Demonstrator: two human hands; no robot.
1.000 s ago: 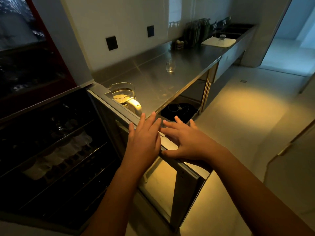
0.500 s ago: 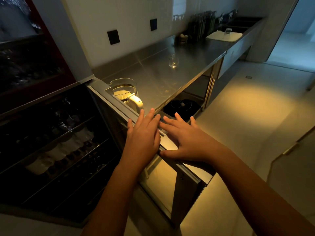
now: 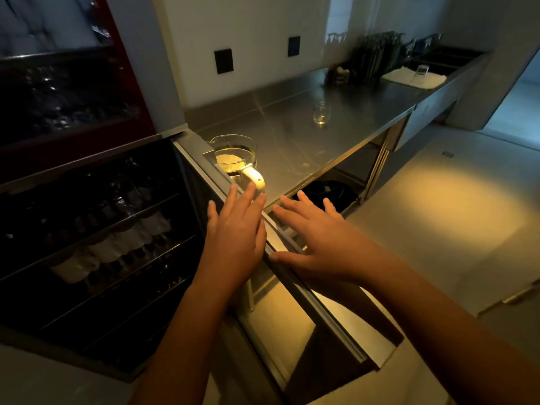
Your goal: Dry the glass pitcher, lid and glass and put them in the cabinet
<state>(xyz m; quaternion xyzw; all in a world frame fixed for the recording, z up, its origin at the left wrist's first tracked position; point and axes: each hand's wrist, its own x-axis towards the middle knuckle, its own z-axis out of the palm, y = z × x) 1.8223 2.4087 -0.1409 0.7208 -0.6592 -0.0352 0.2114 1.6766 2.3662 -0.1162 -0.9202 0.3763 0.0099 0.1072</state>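
A glass pitcher (image 3: 235,157) with a cream handle stands at the near end of the steel counter (image 3: 292,147), a pale lid inside it. A small glass (image 3: 321,112) stands further along the counter. Another glass (image 3: 421,70) sits upside down on a white cloth (image 3: 409,78) at the far end. The cabinet door (image 3: 292,302) is swung open below me. My left hand (image 3: 236,235) lies flat, fingers straight, over the door's top edge just short of the pitcher handle. My right hand (image 3: 312,241) is spread flat on the other side of that edge. Both hold nothing.
The open cabinet (image 3: 102,244) at left has dark wire shelves stocked with bottles and pale cups. A black round object (image 3: 327,192) sits under the counter. Dark bottles (image 3: 377,55) and a sink (image 3: 447,54) stand at the far end. Bare floor (image 3: 423,200) lies to the right.
Both hands have crept forward along the door's top edge toward the pitcher, and the view has tilted slightly. Nothing was picked up.
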